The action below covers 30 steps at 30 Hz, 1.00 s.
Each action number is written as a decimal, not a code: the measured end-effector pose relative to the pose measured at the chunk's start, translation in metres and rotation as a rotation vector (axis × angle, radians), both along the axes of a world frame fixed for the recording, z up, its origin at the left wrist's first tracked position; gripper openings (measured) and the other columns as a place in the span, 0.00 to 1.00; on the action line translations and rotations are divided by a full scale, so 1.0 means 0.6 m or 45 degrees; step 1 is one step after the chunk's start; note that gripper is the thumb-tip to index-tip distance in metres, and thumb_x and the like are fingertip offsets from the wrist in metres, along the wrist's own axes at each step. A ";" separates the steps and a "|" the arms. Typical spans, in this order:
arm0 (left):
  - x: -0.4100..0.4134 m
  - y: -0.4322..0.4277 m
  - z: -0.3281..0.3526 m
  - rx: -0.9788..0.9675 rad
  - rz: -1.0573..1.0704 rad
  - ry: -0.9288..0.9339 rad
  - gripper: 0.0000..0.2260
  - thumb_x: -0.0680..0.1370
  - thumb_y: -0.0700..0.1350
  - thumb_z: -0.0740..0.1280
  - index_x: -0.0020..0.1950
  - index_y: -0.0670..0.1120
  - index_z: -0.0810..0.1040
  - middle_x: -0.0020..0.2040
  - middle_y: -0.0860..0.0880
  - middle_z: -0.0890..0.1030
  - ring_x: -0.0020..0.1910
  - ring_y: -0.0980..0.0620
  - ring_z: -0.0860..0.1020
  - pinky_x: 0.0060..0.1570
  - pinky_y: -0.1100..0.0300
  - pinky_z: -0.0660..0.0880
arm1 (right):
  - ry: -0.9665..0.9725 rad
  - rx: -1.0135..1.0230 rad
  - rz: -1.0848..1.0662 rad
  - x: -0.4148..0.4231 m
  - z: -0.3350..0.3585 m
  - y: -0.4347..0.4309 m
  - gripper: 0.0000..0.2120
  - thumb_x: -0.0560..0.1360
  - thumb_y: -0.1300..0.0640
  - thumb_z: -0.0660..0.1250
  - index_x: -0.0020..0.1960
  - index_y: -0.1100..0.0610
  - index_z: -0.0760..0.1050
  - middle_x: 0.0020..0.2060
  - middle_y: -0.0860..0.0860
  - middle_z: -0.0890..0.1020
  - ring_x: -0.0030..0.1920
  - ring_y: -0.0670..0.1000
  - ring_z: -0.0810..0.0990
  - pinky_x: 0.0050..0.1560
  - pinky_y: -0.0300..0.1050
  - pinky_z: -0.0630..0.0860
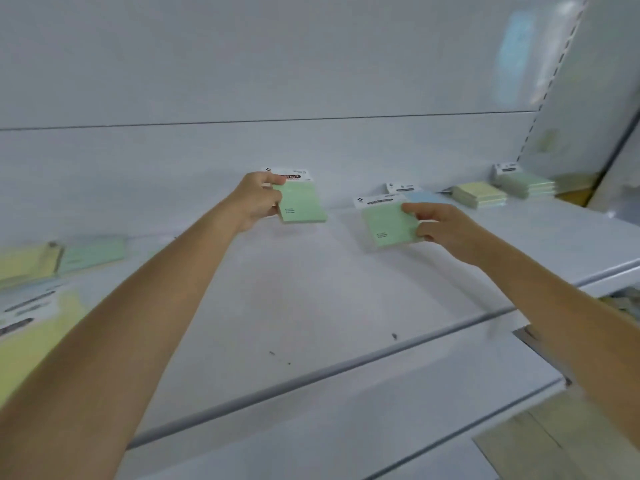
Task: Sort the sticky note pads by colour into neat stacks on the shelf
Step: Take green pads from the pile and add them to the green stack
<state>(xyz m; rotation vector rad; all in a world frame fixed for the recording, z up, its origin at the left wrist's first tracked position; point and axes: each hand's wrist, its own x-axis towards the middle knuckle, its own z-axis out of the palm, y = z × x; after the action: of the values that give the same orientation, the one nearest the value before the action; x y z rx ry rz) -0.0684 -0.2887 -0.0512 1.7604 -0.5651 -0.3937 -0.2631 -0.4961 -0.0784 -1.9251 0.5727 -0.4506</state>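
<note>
My left hand (258, 199) grips a green sticky note pad (304, 204) by its left edge and holds it above the white shelf (311, 289). My right hand (440, 230) pinches a second green pad (386, 226) at its right edge, low over the shelf. A blue pad (420, 196) lies just behind that one. Further right sit a yellow stack (479, 195) and a green stack (524, 183). At the far left, blurred, lie yellow pads (27, 265) and a green pad (93, 254).
The shelf's back panel (277, 150) rises right behind the pads. A slotted upright (540, 109) bounds the shelf on the right. The metal front rail (346, 368) runs diagonally below my arms. More yellow packs (31, 341) blur at the lower left.
</note>
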 end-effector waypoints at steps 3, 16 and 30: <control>-0.034 -0.096 -0.004 -0.048 -0.011 0.037 0.18 0.76 0.28 0.55 0.64 0.36 0.71 0.55 0.41 0.72 0.52 0.45 0.74 0.52 0.55 0.75 | -0.013 -0.007 -0.057 -0.057 0.005 -0.085 0.23 0.74 0.75 0.55 0.67 0.64 0.67 0.55 0.54 0.71 0.54 0.51 0.70 0.48 0.36 0.73; -0.114 -0.382 -0.014 -0.132 -0.017 -0.015 0.18 0.76 0.29 0.54 0.66 0.35 0.70 0.53 0.41 0.73 0.50 0.45 0.74 0.46 0.59 0.75 | -0.078 0.088 -0.199 -0.131 -0.016 -0.325 0.24 0.74 0.75 0.54 0.69 0.63 0.66 0.57 0.54 0.72 0.55 0.51 0.71 0.50 0.39 0.73; -0.096 -0.504 0.005 -0.149 -0.093 -0.007 0.18 0.77 0.30 0.55 0.66 0.36 0.70 0.54 0.42 0.74 0.51 0.47 0.75 0.40 0.67 0.75 | -0.191 0.126 -0.247 -0.098 0.020 -0.449 0.24 0.74 0.76 0.53 0.69 0.65 0.65 0.45 0.46 0.73 0.49 0.48 0.72 0.44 0.34 0.74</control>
<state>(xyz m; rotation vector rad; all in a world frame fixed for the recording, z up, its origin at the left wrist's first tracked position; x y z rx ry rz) -0.1261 -0.5911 -0.0484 1.6329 -0.6450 -0.3986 -0.3216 -0.7654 -0.0665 -1.7322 0.6731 -0.6720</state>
